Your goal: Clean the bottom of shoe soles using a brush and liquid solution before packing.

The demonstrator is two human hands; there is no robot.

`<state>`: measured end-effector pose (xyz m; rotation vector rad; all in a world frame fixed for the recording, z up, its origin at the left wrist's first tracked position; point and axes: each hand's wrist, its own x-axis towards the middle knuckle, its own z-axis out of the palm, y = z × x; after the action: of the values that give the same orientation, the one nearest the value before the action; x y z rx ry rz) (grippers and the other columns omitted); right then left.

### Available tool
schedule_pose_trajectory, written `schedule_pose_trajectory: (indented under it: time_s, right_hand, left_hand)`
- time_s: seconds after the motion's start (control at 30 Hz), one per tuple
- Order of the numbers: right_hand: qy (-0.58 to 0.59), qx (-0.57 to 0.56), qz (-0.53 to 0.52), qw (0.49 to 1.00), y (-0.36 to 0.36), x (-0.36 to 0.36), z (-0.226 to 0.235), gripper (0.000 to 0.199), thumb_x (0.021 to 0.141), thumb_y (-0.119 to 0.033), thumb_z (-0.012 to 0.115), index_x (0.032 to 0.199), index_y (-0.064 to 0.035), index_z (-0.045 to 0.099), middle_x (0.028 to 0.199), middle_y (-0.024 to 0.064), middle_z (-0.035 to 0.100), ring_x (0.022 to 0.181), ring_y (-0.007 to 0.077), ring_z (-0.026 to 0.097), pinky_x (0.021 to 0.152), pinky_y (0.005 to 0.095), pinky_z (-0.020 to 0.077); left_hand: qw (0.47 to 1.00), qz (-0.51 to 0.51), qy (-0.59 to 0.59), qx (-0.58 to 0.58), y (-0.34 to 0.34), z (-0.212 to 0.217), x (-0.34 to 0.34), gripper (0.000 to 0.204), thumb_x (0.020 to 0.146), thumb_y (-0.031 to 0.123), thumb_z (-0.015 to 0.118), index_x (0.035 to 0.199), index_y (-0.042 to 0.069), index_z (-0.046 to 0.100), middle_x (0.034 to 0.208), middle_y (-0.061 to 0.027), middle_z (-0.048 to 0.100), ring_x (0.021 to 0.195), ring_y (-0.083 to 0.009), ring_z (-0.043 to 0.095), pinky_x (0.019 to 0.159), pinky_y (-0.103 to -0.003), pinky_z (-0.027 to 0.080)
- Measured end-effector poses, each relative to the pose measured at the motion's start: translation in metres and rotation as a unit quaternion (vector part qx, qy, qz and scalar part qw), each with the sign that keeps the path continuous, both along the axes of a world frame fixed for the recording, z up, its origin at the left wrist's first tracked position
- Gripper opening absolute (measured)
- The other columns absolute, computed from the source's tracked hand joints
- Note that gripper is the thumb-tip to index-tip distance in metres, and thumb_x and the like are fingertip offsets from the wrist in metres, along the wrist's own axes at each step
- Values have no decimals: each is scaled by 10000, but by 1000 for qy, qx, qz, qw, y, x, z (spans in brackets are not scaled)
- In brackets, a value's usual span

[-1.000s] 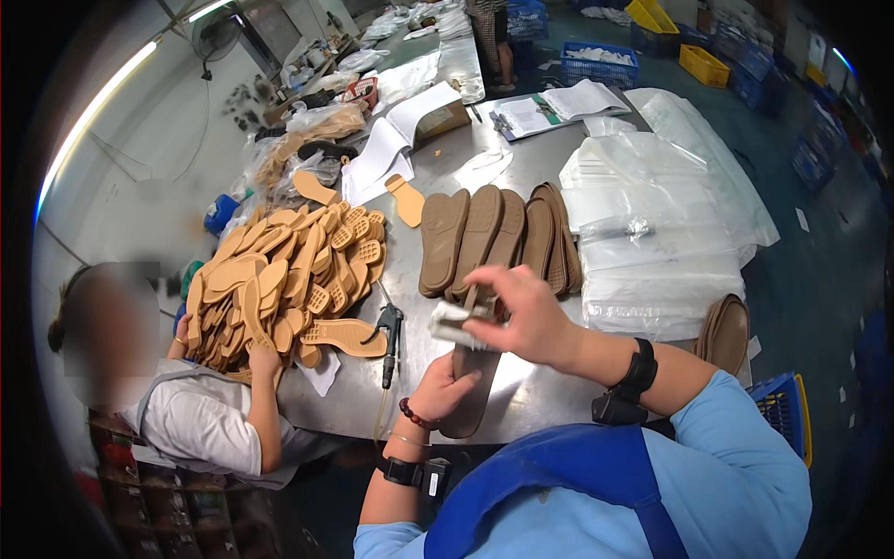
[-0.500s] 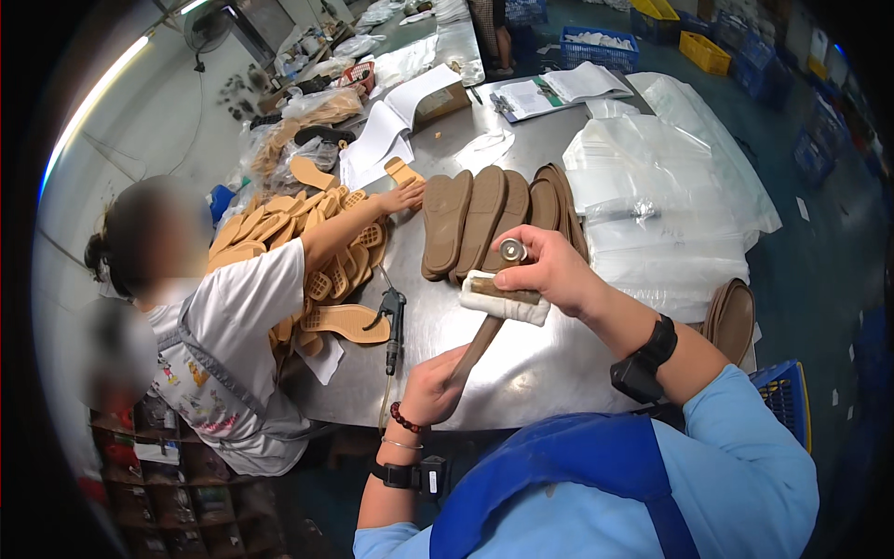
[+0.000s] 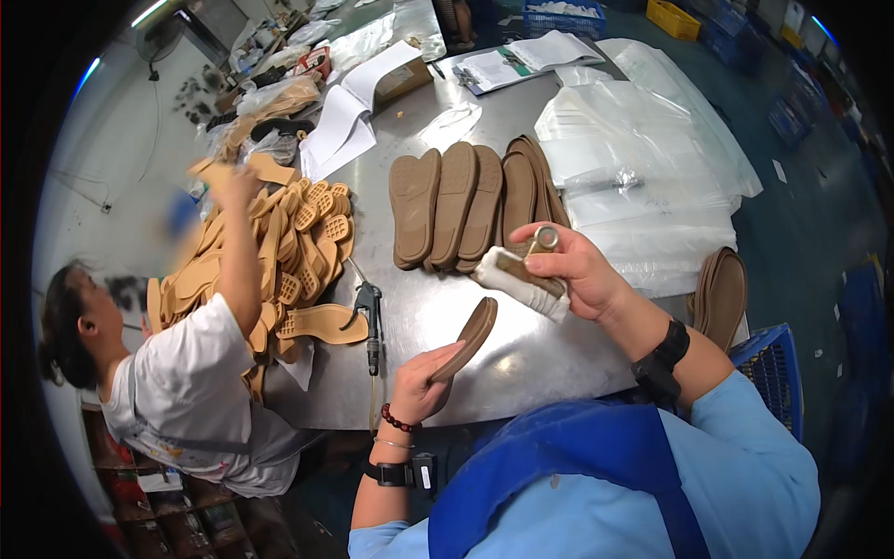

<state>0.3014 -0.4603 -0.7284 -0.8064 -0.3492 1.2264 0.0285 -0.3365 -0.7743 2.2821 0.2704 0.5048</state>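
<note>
My left hand (image 3: 421, 380) is closed around one end of a brown shoe sole (image 3: 473, 337), which tilts up over the near part of the metal table. To its right, my right hand (image 3: 579, 270) grips a small bottle-like thing with a round metal end (image 3: 546, 238) together with a pad of white cloth (image 3: 520, 282). The cloth and the sole are apart. Just beyond the pad, a row of brown soles (image 3: 458, 200) lies side by side, with more standing on edge at its right end.
Left of me a co-worker (image 3: 191, 363) reaches over a heap of tan soles (image 3: 298, 224). An electric screwdriver-like tool (image 3: 369, 321) lies beside the heap. Clear plastic bags (image 3: 643, 205), papers (image 3: 484, 70) and another brown stack (image 3: 722, 289) are on the table (image 3: 521, 373). A blue crate (image 3: 773, 373) stands at right.
The sole in my left hand has come away from the white cloth pad, which has tilted and moved slightly right. The co-worker's arm has swung back left with a tan sole.
</note>
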Motion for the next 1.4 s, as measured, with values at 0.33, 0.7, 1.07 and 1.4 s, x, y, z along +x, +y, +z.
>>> schedule_pose_trajectory:
  time_s: [0.33, 0.7, 1.07, 1.4]
  right_hand:
    - [-330, -222, 14, 918, -14, 13, -87, 456, 653, -54, 794, 1056, 3, 589, 897, 79, 638, 794, 155, 613, 710, 286, 509]
    - [-268, -231, -81, 932, -43, 17, -75, 445, 715, 18, 741, 1110, -26, 540, 849, 36, 606, 746, 96, 598, 668, 238, 498]
    - [-233, -136, -219, 938, -34, 29, -48, 460, 763, 20, 710, 1173, -42, 512, 861, 23, 593, 777, 94, 578, 703, 235, 492]
    - [-709, -1, -213, 672, 60, -2, -6, 457, 747, -162, 738, 1153, -91, 540, 967, 102, 608, 858, 294, 567, 732, 383, 467]
  left_hand:
    - [865, 37, 152, -476, 21, -101, -17, 526, 811, 105, 703, 1274, -40, 499, 1069, -99, 652, 983, -169, 615, 875, -295, 487]
    - [932, 331, 103, -108, 186, -74, 132, 580, 816, 261, 708, 1246, -71, 503, 1063, -206, 632, 960, -270, 635, 810, -363, 506]
    - [838, 165, -115, -508, 154, -61, 142, 475, 664, -177, 538, 1084, 37, 479, 1013, -97, 614, 891, -214, 622, 787, -336, 544]
    - [692, -108, -132, -701, 26, -8, 110, 913, 655, -137, 591, 1456, 115, 233, 1292, -101, 495, 1164, -257, 546, 984, -398, 478]
